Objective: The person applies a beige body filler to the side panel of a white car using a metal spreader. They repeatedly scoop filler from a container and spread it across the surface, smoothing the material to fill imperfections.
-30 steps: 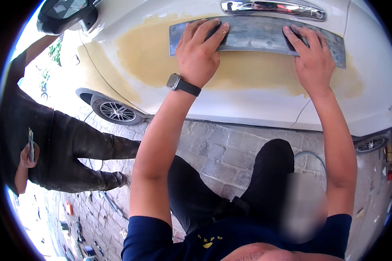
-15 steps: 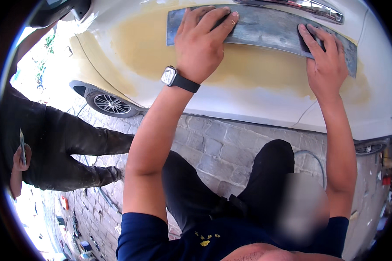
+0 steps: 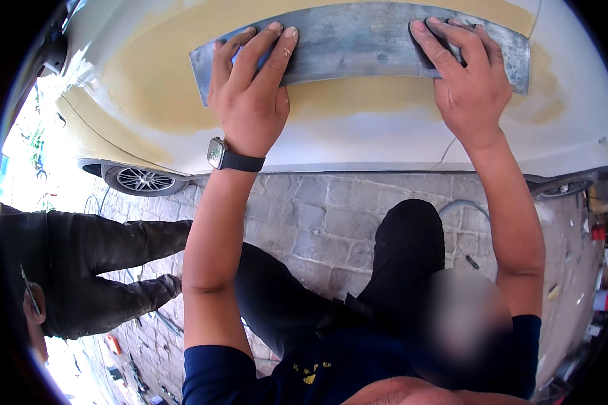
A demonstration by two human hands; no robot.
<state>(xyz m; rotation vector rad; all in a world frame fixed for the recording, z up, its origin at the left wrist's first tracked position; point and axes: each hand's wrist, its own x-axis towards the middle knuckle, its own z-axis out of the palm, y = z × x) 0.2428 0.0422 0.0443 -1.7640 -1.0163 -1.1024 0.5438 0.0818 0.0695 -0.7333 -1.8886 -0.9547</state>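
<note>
A grey plate (image 3: 358, 40) is held against the white car (image 3: 358, 145), over a tan patch (image 3: 159, 77). It is grasped near its left end by the left hand (image 3: 248, 111) and near its right by the right hand (image 3: 474, 98).

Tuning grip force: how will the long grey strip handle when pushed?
The long grey strip probably flexes along its length, looking thin-edged. It may slip, since its face looks smooth and metallic. It could swing if pushed unevenly: the left hand and right hand sit near opposite ends.
</note>
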